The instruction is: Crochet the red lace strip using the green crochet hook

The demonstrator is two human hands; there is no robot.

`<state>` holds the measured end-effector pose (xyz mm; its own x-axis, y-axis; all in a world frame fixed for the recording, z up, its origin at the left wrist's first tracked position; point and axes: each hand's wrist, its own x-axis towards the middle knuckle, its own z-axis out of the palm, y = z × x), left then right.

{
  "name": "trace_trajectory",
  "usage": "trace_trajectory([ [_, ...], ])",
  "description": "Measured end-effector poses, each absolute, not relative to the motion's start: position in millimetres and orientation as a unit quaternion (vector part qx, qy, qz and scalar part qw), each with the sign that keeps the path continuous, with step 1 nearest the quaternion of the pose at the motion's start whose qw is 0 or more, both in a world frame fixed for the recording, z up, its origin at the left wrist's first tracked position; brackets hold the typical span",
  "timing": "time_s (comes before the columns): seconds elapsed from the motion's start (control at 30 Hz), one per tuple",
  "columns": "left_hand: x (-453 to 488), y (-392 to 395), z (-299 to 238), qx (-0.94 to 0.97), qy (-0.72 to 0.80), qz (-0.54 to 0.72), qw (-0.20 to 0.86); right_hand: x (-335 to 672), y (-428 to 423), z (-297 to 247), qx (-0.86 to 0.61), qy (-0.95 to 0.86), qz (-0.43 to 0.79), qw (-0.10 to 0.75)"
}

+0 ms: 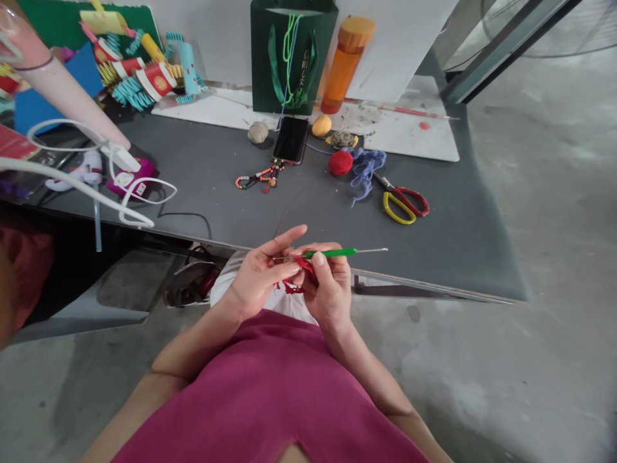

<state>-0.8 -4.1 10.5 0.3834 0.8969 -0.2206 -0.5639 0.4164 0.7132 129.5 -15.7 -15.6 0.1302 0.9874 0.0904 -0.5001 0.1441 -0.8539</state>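
- Your right hand (330, 289) is clamped around the slim green handle of a crochet hook (332, 253), fingers curled over it, with a thin metal shaft sticking out to the right.
- Your left hand (258, 276) is closed on a small piece of red yarn work (306, 267), with one finger raised apart. The piece sits between your hands, just off the table's front edge.
- Short loose red yarn ends (292, 287) hang beneath the piece. If your left fingers slacken, the loops could slip and the work could drop towards your lap.
- A thin red strand (285, 212) seems to rise across the grey tabletop (216, 218) towards a round red yarn ball (340, 163), though its path is faint. A sharp tug could roll the ball into the tangle of blue-purple yarn (364, 168).
- The red-and-yellow-handled scissors (400, 202) lie just beside that tangle. A strand dragged across them could snag.
- The metal-trimmed table edge (434, 283) runs close to the hook's shaft, so a wide hand movement could knock the hook against it and jolt your grip.
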Motion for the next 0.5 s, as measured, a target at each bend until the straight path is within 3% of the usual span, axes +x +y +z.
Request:
trace_trajectory([
  [0.2, 1, -5, 4, 0.297, 0.318, 0.516, 0.738, 128, -20, -19, -0.338, -0.432, 0.452, 0.703],
  [0.4, 3, -5, 6, 0.247, 0.331, 0.521, 0.747, 135, -19, -24, -0.373, -0.614, 0.162, 0.677],
  [0.5, 1, -4, 7, 0.219, 0.321, 0.49, 0.78, 132, -20, -24, -0.394, -0.576, 0.194, 0.69],
])
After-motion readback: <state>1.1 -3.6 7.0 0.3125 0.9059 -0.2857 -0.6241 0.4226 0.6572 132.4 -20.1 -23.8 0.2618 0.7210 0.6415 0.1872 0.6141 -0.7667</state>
